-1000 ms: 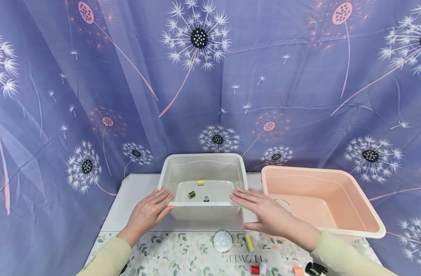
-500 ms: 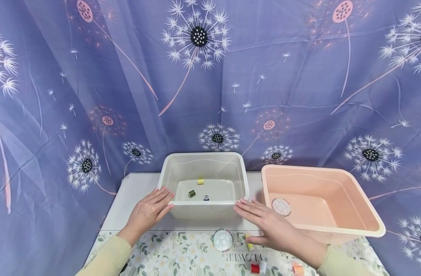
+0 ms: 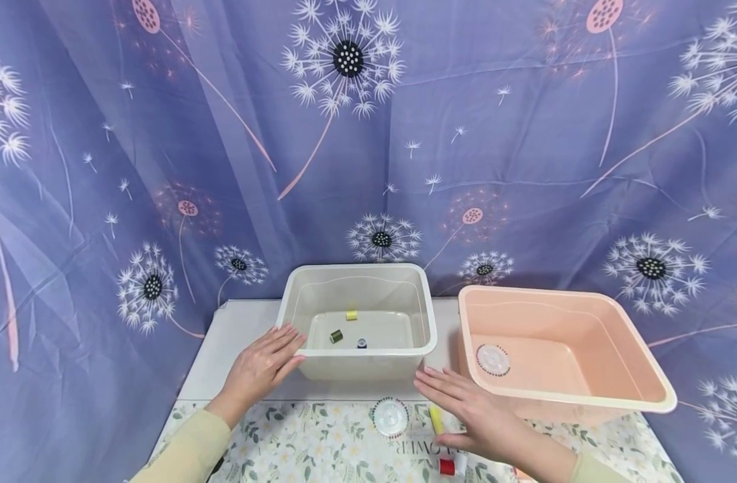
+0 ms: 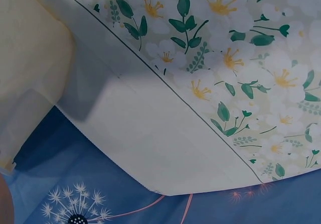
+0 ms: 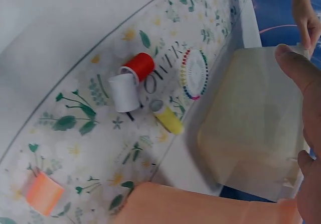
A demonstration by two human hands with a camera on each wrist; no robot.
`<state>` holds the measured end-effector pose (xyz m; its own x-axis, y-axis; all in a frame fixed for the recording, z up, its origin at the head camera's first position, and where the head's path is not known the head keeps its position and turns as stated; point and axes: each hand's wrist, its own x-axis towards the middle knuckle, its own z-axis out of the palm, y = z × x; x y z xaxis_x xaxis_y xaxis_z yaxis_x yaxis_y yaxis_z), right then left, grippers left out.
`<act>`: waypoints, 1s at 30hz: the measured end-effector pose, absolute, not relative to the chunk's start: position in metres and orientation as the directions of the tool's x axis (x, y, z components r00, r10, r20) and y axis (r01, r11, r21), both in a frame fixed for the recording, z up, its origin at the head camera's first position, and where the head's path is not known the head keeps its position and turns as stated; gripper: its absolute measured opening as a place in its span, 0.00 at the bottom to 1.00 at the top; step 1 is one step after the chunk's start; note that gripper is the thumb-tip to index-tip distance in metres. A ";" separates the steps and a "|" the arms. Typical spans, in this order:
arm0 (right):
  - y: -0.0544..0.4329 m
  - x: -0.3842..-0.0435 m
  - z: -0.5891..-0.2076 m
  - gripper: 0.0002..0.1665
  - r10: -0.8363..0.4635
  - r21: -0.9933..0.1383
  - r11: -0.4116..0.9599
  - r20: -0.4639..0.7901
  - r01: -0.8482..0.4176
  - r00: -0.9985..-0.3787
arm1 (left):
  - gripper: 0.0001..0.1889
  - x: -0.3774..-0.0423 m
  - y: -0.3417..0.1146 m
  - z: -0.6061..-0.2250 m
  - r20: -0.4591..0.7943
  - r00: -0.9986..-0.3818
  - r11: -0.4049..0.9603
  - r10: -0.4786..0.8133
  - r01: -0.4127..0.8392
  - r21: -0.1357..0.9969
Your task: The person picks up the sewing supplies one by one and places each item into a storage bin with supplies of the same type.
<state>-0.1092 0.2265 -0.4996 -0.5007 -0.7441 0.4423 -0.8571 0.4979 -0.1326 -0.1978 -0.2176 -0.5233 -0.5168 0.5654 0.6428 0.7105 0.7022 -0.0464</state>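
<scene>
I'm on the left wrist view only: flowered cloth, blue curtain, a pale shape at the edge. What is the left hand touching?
Observer: The left hand has its fingers over the rim of the grey bin, at the front left corner.
Operator: I can't see into that bin. Anything in it?
Observer: Three small thread spools lie apart on its floor: yellow, dark green and dark blue.
Operator: And the right hand, is it holding anything?
Observer: No, the right hand is empty, fingers extended, near the grey bin's front right corner.
</scene>
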 end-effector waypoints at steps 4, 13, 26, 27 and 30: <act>0.228 -0.105 -0.509 0.55 -0.737 -0.114 0.528 0.430 -0.841 -0.521 | 0.37 -0.198 -0.218 -0.522 0.644 -0.513 0.700 0.567 0.712 -0.049; 0.231 -0.104 -0.531 0.51 -0.730 -0.156 0.502 0.450 -0.850 -0.514 | 0.37 -0.199 -0.218 -0.522 0.641 -0.510 0.699 0.574 0.713 -0.057; 0.240 -0.106 -0.552 0.56 -0.728 -0.181 0.544 0.384 -0.819 -0.568 | 0.36 -0.200 -0.217 -0.522 0.652 -0.499 0.692 0.572 0.720 -0.056; 0.241 -0.105 -0.554 0.58 -0.727 -0.184 0.550 0.374 -0.814 -0.576 | 0.36 -0.200 -0.217 -0.522 0.654 -0.496 0.691 0.571 0.721 -0.057; 0.242 -0.105 -0.559 0.60 -0.725 -0.184 0.570 0.346 -0.800 -0.596 | 0.36 -0.200 -0.217 -0.523 0.657 -0.492 0.688 0.571 0.723 -0.056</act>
